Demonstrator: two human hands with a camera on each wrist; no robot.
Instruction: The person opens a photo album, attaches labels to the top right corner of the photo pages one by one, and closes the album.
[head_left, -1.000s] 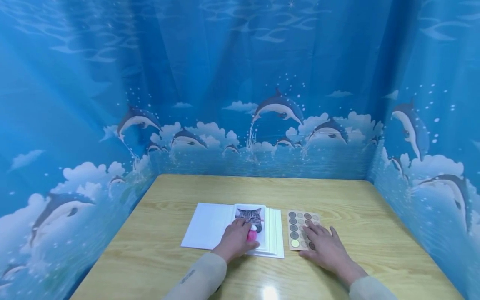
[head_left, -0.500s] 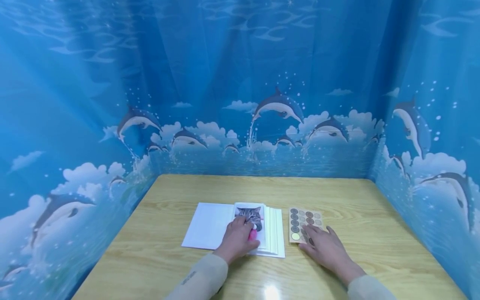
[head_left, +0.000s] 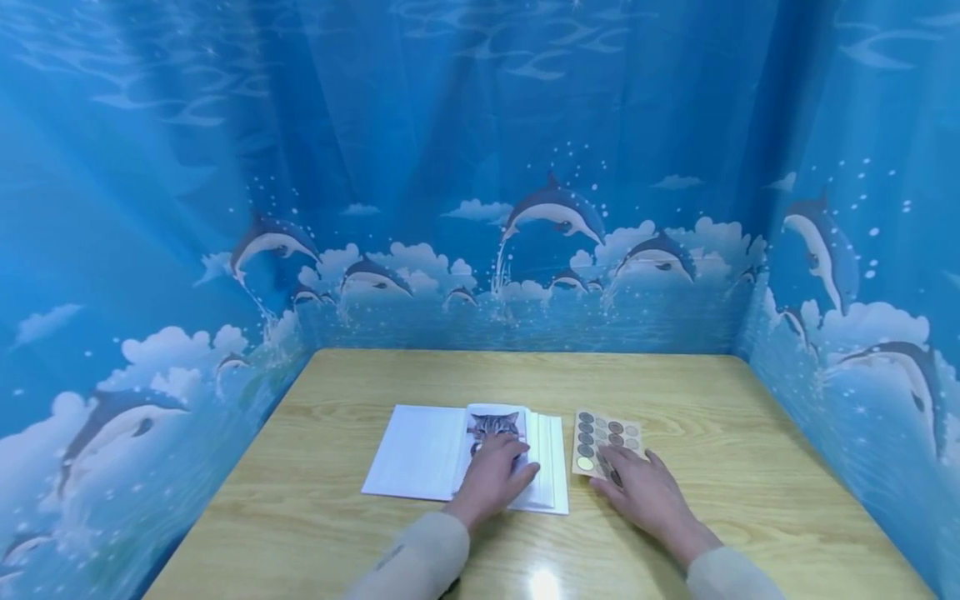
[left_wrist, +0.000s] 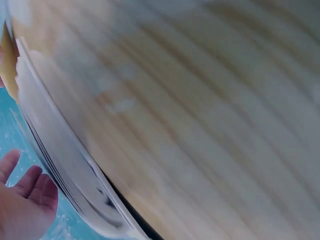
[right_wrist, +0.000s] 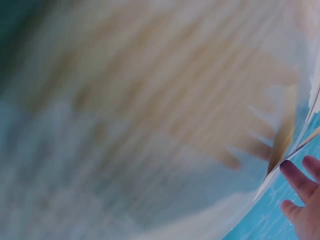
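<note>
An open white book [head_left: 416, 450] lies on the table, with a cat picture [head_left: 497, 422] on its right-hand page. Over the lower part of that picture is my left hand [head_left: 491, 477], fingers relaxed, thumb apart, nothing visible in its grasp. The left wrist view has the same hand [left_wrist: 27, 210] beside the book's page edges [left_wrist: 65, 165]. My right hand [head_left: 651, 497] rests its fingertips on a tan sheet of round stickers [head_left: 587, 439], covering its lower right part. In the right wrist view the fingers of this hand [right_wrist: 305, 200] are extended near the sheet's edge.
The wooden table [head_left: 315, 467] extends around the book and the sheet. A blue curtain [head_left: 420, 167] with dolphins and clouds stands along its back and both sides. A bright reflection shows near the front of the table.
My left hand has shifted right and its fingers have spread; the pink shape beside them is out of sight. The sticker sheet has slid slightly away from me, and my right hand has moved slightly left.
</note>
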